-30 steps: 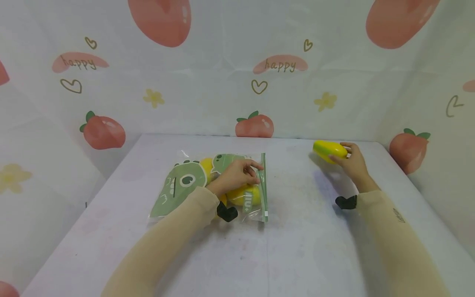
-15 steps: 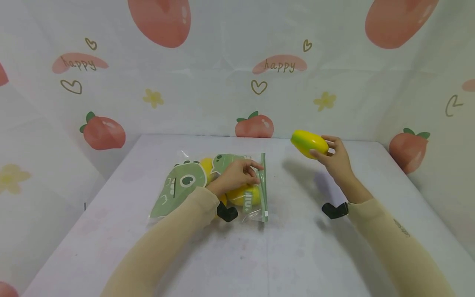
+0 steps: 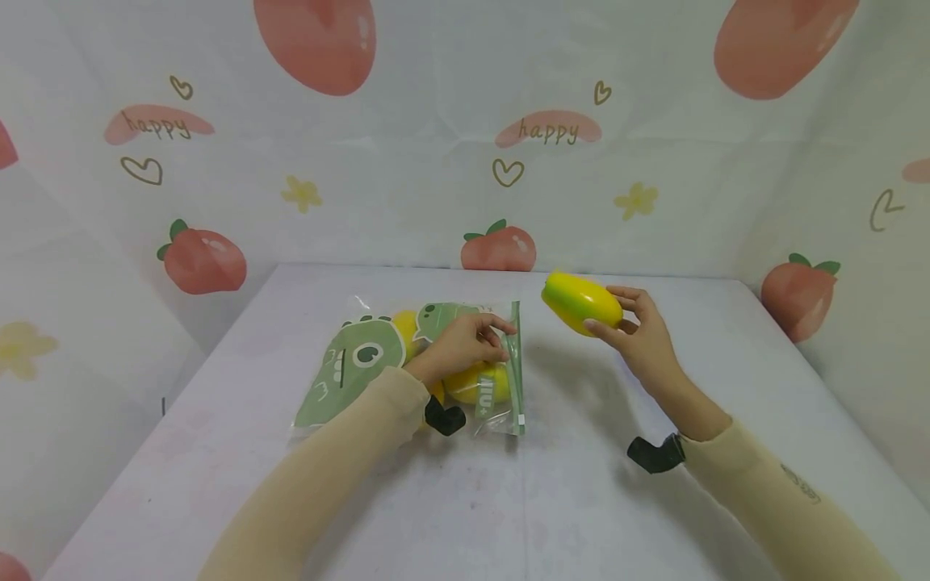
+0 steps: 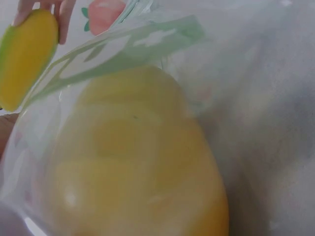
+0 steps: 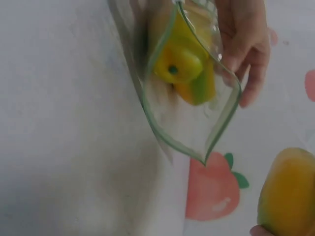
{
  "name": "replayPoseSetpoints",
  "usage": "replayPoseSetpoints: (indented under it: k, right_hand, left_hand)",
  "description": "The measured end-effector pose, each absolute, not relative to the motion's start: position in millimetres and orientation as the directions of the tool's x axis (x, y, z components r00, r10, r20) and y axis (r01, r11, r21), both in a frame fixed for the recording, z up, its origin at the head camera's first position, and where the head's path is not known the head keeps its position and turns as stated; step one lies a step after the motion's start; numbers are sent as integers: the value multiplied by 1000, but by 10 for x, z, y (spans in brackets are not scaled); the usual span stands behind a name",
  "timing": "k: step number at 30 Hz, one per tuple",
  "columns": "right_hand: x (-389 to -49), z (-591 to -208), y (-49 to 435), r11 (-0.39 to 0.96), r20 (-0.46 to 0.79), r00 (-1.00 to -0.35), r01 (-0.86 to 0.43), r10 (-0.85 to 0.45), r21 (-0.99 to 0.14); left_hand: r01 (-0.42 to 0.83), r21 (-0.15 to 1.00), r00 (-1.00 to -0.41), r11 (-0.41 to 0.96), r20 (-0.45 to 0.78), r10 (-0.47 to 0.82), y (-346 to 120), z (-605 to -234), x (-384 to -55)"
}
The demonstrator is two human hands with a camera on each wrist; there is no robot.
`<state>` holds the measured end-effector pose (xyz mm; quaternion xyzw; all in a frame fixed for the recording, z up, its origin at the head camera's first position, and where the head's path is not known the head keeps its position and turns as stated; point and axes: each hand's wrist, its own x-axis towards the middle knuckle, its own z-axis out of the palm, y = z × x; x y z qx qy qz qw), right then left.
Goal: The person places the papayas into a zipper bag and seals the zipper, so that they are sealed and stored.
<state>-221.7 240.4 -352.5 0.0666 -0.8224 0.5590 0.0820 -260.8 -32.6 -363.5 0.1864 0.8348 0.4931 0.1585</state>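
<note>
My left hand [image 3: 467,343] lies over a clear zip bag [image 3: 356,367] with green dinosaur prints and pinches its upper sheet near the zip edge. The bag's mouth gapes apart in the right wrist view, facing right. Several yellow fruits [image 5: 179,64] are inside, partly hidden by the print and my hand. Above the table, to the right of that mouth, my right hand [image 3: 647,335] grips a yellow-green papaya [image 3: 580,302] by its right end, thumb below and fingers behind. The left wrist view shows this papaya [image 4: 27,56] beyond the bag film.
A white table [image 3: 567,492] carries the bag left of centre. Behind it hangs a pale cloth [image 3: 407,161] printed with peaches, hearts and flowers. Dark wrist mounts [image 3: 657,453] stick out at both sleeves.
My right hand has lifted the papaya off the far right of the table and carried it left toward the bag, now a little lower than half a second ago. My left hand has stayed still.
</note>
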Motion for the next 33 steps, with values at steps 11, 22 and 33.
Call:
replayPoseSetpoints:
  k: [11,22,33]
  right_hand:
    - [-2049,-3790,2349,410,106,-991,-128,-77,-903]
    - [-2067,-3977,2160,511,-16,-994,-42,-109,-859]
    - [-2193,-4028,2016,568,-8,-986,-89,-167,-818]
  left_hand:
    - [165,885,-878,435,-69,474,-325,-3622,-2589]
    - [157,879,-885,450,-77,460,-322,-3624,-2593]
    - [160,872,-882,462,-83,463,-327,-3635,-2619]
